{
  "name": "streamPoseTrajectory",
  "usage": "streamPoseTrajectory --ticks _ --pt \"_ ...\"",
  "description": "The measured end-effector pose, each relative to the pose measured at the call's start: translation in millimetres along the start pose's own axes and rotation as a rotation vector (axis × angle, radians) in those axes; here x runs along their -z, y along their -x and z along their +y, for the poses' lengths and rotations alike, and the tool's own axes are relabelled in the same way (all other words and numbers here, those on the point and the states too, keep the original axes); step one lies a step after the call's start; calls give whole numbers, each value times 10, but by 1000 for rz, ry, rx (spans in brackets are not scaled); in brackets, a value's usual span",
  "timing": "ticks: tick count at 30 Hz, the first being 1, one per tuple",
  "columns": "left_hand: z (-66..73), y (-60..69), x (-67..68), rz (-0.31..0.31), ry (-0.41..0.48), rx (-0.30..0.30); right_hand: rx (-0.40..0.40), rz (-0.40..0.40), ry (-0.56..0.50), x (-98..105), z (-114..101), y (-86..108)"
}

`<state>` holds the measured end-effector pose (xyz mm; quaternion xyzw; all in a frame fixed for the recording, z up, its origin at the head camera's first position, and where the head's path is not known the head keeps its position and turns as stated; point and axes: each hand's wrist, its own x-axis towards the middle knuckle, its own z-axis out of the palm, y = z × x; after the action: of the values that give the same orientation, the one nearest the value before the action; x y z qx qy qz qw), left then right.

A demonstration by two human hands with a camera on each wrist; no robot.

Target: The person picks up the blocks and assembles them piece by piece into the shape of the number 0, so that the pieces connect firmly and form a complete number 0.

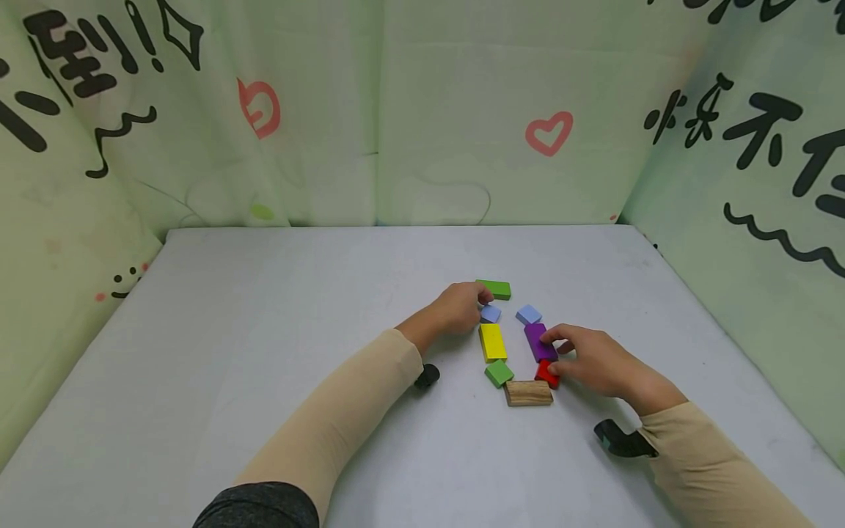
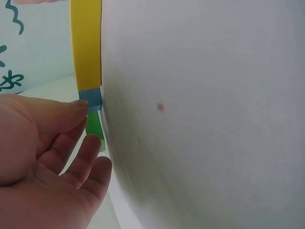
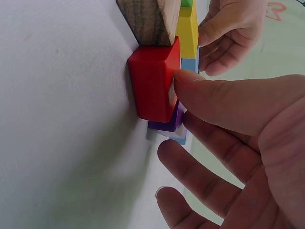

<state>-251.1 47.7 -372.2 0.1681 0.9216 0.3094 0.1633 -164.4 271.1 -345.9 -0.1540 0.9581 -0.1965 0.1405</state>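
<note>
Coloured blocks lie in a loose ring on the white table. My left hand [image 1: 460, 306] is at the ring's far left, thumb and forefinger about a light blue block [image 1: 490, 314]. In the left wrist view the thumb rests on that block [image 2: 90, 99], its other fingers bent loosely. Beyond lies a long green block [image 1: 499, 290]; on the near side is a yellow block [image 1: 492, 342]. My right hand [image 1: 597, 359] touches the red block [image 3: 151, 83] with its thumb, and its forefinger reaches the purple block [image 1: 538, 342]. Its other fingers are spread and loosely bent.
A second light blue block [image 1: 529, 314] lies at the purple block's far end. A green block [image 1: 499, 373] and a wood-grain block [image 1: 529, 393] form the near end of the ring. Printed curtains [image 1: 449, 110] stand behind and beside the table [image 1: 231, 367].
</note>
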Motion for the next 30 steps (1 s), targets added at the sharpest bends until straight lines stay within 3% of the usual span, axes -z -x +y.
streamPoseTrajectory --ticks 22,30 --pt "-20 46 45 14 7 -9 -7 0 6 -15 11 -13" --pt "28 123 62 9 2 -35 -2 -11 0 2 4 -4"
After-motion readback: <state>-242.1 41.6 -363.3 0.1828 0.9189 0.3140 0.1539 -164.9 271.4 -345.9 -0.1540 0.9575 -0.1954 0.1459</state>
